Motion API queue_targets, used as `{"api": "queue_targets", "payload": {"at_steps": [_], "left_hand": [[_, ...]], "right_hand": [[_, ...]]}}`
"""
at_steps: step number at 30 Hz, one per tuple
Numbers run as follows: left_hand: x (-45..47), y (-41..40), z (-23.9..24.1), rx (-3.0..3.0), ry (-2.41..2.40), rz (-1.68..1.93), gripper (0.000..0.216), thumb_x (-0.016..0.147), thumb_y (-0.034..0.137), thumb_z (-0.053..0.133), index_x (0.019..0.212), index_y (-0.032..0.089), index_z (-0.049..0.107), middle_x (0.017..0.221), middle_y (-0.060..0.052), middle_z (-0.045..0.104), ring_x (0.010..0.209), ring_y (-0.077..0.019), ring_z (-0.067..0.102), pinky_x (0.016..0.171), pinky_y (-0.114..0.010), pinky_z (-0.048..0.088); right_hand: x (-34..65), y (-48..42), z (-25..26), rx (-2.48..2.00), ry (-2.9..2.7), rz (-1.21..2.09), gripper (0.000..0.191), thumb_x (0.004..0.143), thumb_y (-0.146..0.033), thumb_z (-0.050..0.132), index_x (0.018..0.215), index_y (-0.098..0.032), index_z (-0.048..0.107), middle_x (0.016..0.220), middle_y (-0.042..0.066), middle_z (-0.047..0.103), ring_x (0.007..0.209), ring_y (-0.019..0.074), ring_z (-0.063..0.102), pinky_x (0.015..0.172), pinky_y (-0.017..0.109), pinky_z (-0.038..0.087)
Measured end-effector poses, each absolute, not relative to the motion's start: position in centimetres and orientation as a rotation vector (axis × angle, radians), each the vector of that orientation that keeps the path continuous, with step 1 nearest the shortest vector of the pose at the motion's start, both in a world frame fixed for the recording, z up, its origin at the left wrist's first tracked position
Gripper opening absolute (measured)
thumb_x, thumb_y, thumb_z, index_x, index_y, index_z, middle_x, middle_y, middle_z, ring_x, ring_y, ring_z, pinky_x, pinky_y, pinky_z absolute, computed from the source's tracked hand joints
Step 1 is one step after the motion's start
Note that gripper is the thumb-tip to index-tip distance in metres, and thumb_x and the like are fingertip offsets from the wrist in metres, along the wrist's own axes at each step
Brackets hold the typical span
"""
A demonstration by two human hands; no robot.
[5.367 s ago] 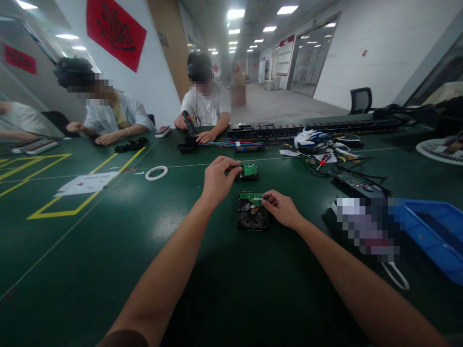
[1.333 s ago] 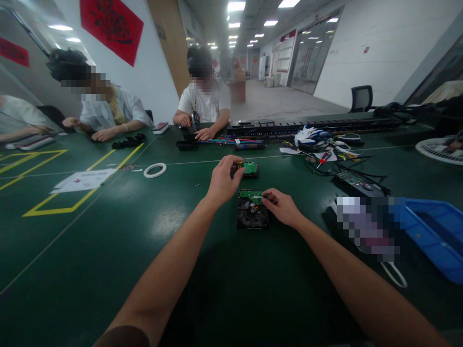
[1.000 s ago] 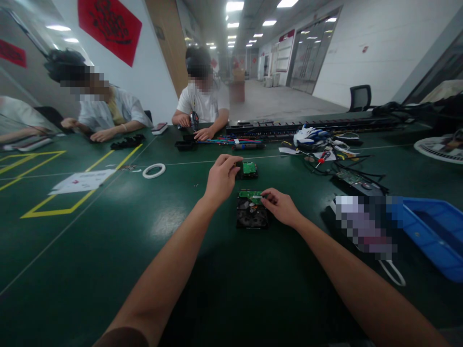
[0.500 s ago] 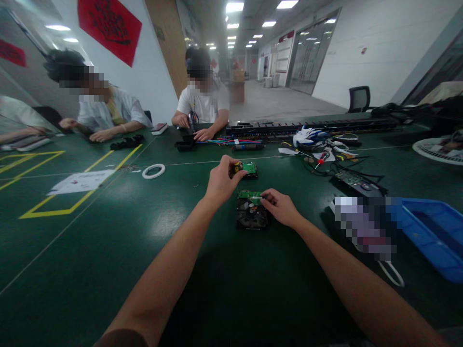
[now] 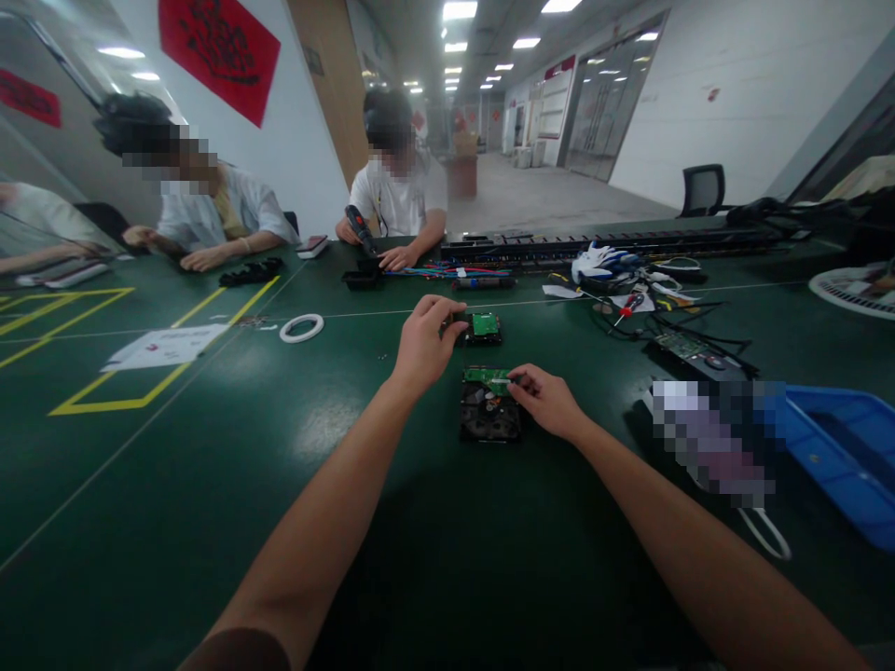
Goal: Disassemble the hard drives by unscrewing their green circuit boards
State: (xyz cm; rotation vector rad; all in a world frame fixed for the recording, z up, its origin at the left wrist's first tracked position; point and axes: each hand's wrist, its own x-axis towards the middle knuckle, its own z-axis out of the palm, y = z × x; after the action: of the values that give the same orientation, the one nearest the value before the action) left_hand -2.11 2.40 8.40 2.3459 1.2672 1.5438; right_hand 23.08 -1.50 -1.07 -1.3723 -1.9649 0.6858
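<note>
In front of me on the green table [image 5: 392, 485] lies a hard drive [image 5: 489, 419], its green circuit board [image 5: 482, 376] showing at the far end. My right hand [image 5: 549, 401] is closed in a pinch at the right edge of that board. A small dark piece shows at its fingertips, beside a light strip, too small to name. Farther off sits a second drive-like unit with a green board [image 5: 485, 324]. My left hand [image 5: 426, 340] is curled at its left side, thumb and fingers bent around something dark, mostly hidden.
A white ring [image 5: 302, 328] and a paper sheet [image 5: 166, 347] lie left. On the right are a screwdriver [image 5: 631, 304], a glove [image 5: 605, 263], a cabled board [image 5: 692, 354] and a blue tray [image 5: 839, 457]. Across the table a person [image 5: 398, 200] holds a power tool [image 5: 360, 228].
My left hand has shifted slightly left of the far board, and the yellow-and-black item at its fingertips no longer shows. My right hand stays at the near drive. The view has turned slightly.
</note>
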Motion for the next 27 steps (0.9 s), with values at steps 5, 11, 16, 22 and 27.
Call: {"api": "queue_targets", "payload": {"at_steps": [5, 11, 16, 22, 27], "left_hand": [[-2.0, 2.2, 8.6, 2.36, 1.225, 1.507, 0.027, 0.088, 0.012, 0.068, 0.113, 0.022, 0.068, 0.109, -0.004, 0.071, 0.093, -0.0168, 0.067, 0.088, -0.035, 0.057], [-1.4, 2.4, 7.8, 2.213, 1.183, 1.529, 0.019, 0.089, 0.02, 0.07, 0.108, 0.022, 0.066, 0.101, -0.003, 0.072, 0.09, -0.0161, 0.07, 0.086, -0.033, 0.059], [-1.2, 2.8, 7.0, 2.083, 1.168, 1.591, 0.028, 0.083, 0.025, 0.078, 0.106, 0.022, 0.062, 0.103, -0.005, 0.068, 0.091, -0.0174, 0.068, 0.082, -0.034, 0.059], [-1.3, 2.6, 7.4, 2.069, 1.182, 1.622, 0.018, 0.085, 0.017, 0.074, 0.099, 0.022, 0.064, 0.106, -0.004, 0.063, 0.094, -0.0154, 0.065, 0.075, -0.027, 0.059], [-1.6, 2.7, 7.8, 2.152, 1.224, 1.594, 0.018, 0.087, 0.015, 0.07, 0.102, 0.023, 0.065, 0.103, -0.003, 0.067, 0.095, -0.0161, 0.065, 0.078, -0.029, 0.058]], "right_hand": [[23.1, -1.4, -1.4, -1.366, -1.947, 0.674, 0.034, 0.095, -0.04, 0.059, 0.126, -0.025, 0.061, 0.085, 0.0, 0.066, 0.069, 0.0152, 0.06, 0.063, 0.029, 0.045], [23.1, -1.2, -1.7, -1.392, -1.917, 0.69, 0.043, 0.096, -0.044, 0.058, 0.133, -0.022, 0.059, 0.088, 0.002, 0.068, 0.071, 0.0162, 0.061, 0.064, 0.03, 0.046], [23.1, -1.1, -1.7, -1.398, -1.94, 0.668, 0.043, 0.094, -0.042, 0.059, 0.131, -0.02, 0.061, 0.087, 0.003, 0.068, 0.07, 0.0165, 0.06, 0.064, 0.03, 0.046], [23.2, -1.1, -1.9, -1.398, -1.92, 0.666, 0.046, 0.094, -0.044, 0.059, 0.133, -0.02, 0.061, 0.087, 0.003, 0.069, 0.07, 0.0168, 0.061, 0.064, 0.031, 0.046], [23.2, -1.0, -1.9, -1.409, -1.919, 0.685, 0.046, 0.094, -0.045, 0.059, 0.132, -0.021, 0.062, 0.087, 0.003, 0.069, 0.072, 0.0171, 0.061, 0.065, 0.031, 0.047]]}}
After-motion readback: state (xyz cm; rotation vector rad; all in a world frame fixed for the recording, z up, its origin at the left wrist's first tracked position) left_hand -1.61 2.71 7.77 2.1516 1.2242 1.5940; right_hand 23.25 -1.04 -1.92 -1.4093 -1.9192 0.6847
